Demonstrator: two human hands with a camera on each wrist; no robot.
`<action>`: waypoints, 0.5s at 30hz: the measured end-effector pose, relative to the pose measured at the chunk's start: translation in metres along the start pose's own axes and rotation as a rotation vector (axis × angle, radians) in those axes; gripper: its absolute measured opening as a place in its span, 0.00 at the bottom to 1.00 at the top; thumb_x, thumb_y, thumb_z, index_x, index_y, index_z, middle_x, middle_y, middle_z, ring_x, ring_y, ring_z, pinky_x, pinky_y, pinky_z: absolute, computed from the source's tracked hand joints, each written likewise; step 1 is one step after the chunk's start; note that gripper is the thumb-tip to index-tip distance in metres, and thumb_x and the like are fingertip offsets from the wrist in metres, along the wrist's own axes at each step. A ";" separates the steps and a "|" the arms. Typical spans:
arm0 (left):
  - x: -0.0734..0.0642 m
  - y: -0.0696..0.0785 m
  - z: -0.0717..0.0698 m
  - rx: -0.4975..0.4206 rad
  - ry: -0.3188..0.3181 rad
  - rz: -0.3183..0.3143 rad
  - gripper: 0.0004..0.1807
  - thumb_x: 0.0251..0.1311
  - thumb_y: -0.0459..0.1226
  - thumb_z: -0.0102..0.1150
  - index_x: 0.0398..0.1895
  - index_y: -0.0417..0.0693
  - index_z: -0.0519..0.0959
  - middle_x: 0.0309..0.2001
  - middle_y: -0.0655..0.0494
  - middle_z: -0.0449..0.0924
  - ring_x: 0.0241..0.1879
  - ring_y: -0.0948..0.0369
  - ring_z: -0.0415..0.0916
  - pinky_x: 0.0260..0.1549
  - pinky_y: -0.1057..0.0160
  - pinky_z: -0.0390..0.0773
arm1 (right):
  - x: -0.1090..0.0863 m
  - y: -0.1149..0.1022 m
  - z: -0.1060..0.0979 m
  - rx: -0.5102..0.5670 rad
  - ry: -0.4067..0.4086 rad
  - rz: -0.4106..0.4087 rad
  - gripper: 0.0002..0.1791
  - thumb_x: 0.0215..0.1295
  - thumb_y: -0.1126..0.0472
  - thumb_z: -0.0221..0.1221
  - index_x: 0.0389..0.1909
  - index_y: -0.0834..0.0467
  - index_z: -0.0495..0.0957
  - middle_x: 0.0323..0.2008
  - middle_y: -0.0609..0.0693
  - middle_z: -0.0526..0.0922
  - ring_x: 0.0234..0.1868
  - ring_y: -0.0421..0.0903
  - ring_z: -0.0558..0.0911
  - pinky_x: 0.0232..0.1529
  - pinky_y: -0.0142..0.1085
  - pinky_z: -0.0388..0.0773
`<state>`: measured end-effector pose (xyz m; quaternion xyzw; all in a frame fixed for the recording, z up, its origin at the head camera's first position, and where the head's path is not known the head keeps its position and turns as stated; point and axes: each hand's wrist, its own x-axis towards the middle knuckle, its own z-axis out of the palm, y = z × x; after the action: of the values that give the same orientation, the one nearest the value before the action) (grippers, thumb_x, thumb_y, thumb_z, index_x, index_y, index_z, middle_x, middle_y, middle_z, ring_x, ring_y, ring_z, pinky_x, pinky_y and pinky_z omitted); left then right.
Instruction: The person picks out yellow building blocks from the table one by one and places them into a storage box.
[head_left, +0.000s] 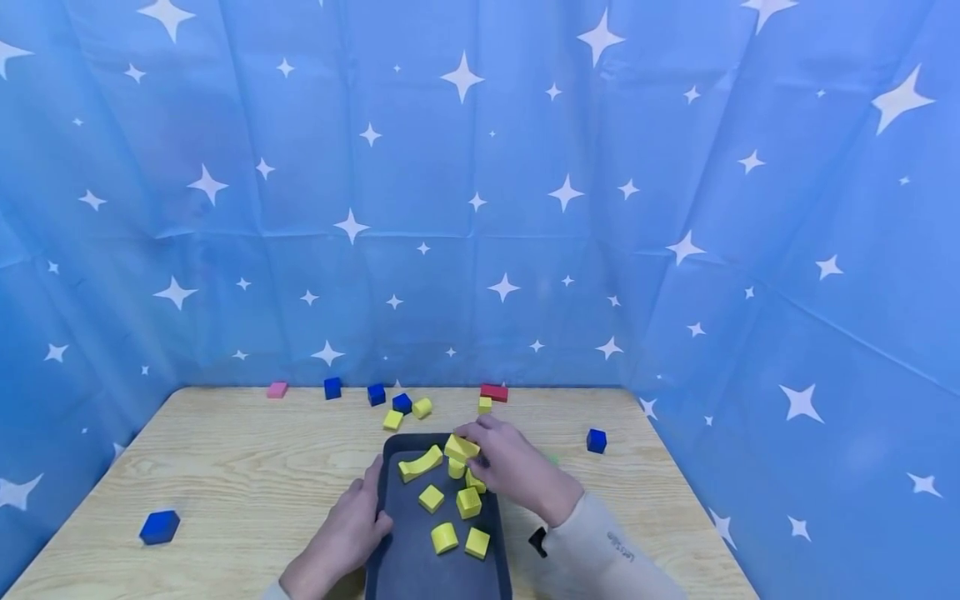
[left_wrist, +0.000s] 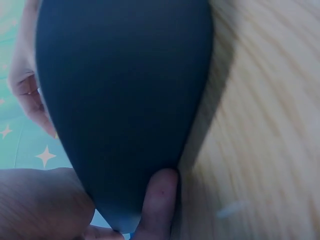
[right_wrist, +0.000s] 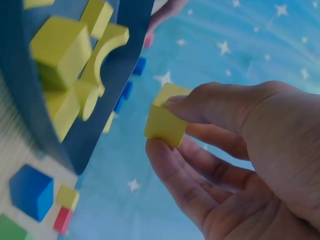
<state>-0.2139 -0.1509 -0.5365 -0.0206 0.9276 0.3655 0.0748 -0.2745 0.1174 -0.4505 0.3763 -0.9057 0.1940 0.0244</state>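
Note:
A dark grey tray [head_left: 401, 562] lies on the table with several yellow blocks in it, among them a curved arch block [head_left: 420, 464] and a half-round one [head_left: 444, 537]. My left hand [head_left: 348, 525] grips the tray's left wall; the left wrist view shows a finger or thumb [left_wrist: 160, 200] against the tray's dark side. Over the tray's far right part, my right hand [head_left: 517, 467] holds a yellow block [right_wrist: 167, 120] between thumb and fingertips. In the right wrist view this block is raised clear of the others. My right hand partly hides the blocks under it.
Beyond the tray lie blue blocks [head_left: 377, 395], yellow blocks [head_left: 393, 420], a pink block [head_left: 277, 390] and a red block [head_left: 494, 392]. Single blue blocks sit at the left [head_left: 160, 527] and right [head_left: 596, 441]. A small black object [head_left: 537, 542] lies beside the right sleeve.

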 end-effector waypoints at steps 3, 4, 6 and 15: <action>-0.001 0.000 -0.001 -0.012 -0.010 -0.007 0.51 0.74 0.30 0.66 0.95 0.36 0.52 0.68 0.25 0.80 0.36 0.56 0.83 0.29 0.56 0.87 | 0.003 -0.010 0.001 0.002 -0.044 -0.004 0.25 0.78 0.69 0.73 0.73 0.61 0.85 0.56 0.56 0.89 0.44 0.43 0.91 0.46 0.29 0.90; -0.001 0.000 -0.002 -0.021 -0.014 -0.009 0.51 0.75 0.30 0.66 0.96 0.36 0.52 0.69 0.24 0.79 0.35 0.56 0.83 0.28 0.56 0.86 | 0.004 -0.013 0.001 -0.002 -0.058 -0.003 0.25 0.78 0.67 0.73 0.74 0.61 0.85 0.56 0.55 0.89 0.45 0.42 0.91 0.47 0.29 0.90; -0.001 0.000 -0.003 -0.040 -0.024 -0.013 0.50 0.77 0.30 0.65 0.96 0.37 0.51 0.71 0.23 0.77 0.31 0.56 0.83 0.25 0.56 0.86 | 0.006 -0.019 0.003 -0.012 -0.092 0.006 0.26 0.79 0.65 0.73 0.75 0.59 0.85 0.58 0.54 0.89 0.45 0.39 0.89 0.47 0.28 0.89; -0.003 -0.002 -0.010 -0.131 -0.060 0.003 0.50 0.79 0.31 0.65 0.96 0.38 0.50 0.64 0.31 0.81 0.25 0.56 0.84 0.23 0.55 0.86 | 0.015 -0.044 0.013 -0.112 -0.200 0.000 0.27 0.79 0.60 0.75 0.76 0.52 0.86 0.56 0.48 0.89 0.39 0.30 0.83 0.45 0.23 0.87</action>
<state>-0.2123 -0.1587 -0.5305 -0.0131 0.8991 0.4258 0.1007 -0.2530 0.0742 -0.4448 0.3917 -0.9130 0.1047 -0.0449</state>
